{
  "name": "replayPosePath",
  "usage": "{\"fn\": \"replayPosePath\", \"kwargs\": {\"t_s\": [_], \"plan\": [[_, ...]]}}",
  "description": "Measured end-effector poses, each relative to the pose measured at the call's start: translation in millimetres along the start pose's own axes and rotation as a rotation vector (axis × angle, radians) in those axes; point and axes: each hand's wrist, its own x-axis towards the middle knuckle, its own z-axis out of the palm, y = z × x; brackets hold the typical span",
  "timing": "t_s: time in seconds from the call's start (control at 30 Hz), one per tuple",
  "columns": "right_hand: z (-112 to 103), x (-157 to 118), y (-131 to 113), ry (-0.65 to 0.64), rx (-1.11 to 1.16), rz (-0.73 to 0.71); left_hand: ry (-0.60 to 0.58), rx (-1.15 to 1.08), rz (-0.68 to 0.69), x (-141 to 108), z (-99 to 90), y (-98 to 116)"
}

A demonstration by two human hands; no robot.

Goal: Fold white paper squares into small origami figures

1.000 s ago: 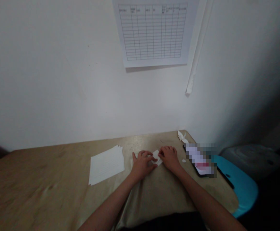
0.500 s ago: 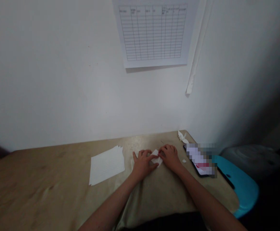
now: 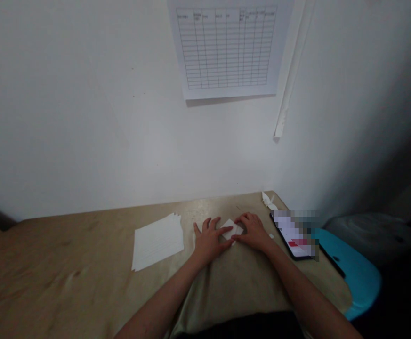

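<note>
A small folded piece of white paper (image 3: 229,228) lies on the table between my hands. My left hand (image 3: 208,239) rests at its left side, fingers spread, with the index finger and thumb tips on the paper and the other fingers on the tabletop. At the paper's right side is my right hand (image 3: 253,231), its fingers curled close together. Its index finger touches the upper right edge and its thumb the lower edge, holding the paper down. The thumbs nearly meet at the lower corner. Part of the paper is hidden under the fingers.
A stack of white paper sheets (image 3: 158,243) lies left of my hands. To the right are a phone (image 3: 292,238) with a blurred screen, a tiny paper scrap (image 3: 271,236) and a folded white paper shape (image 3: 269,201). A turquoise stool (image 3: 358,278) stands by the table's right edge.
My right thumb has moved down to the paper's lower edge, away from the index finger. The left fingers have spread wider, and more of the paper shows.
</note>
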Motion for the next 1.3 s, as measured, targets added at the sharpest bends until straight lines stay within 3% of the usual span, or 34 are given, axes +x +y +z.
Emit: {"fn": "replayPosePath", "kwargs": {"t_s": [0.47,0.87,1.3], "plan": [[4.3,11.3,3.6,0.053,0.058,0.066,-0.046,0.028,-0.003,1.5,-1.5,-0.4],[4.4,18.8,1.5,0.088,-0.032,0.097,-0.025,0.030,0.014,2.3,2.0,-1.9],[12.5,17.7,9.2,0.102,-0.051,0.044,0.014,0.057,0.034,0.7,5.6,-5.1]]}}
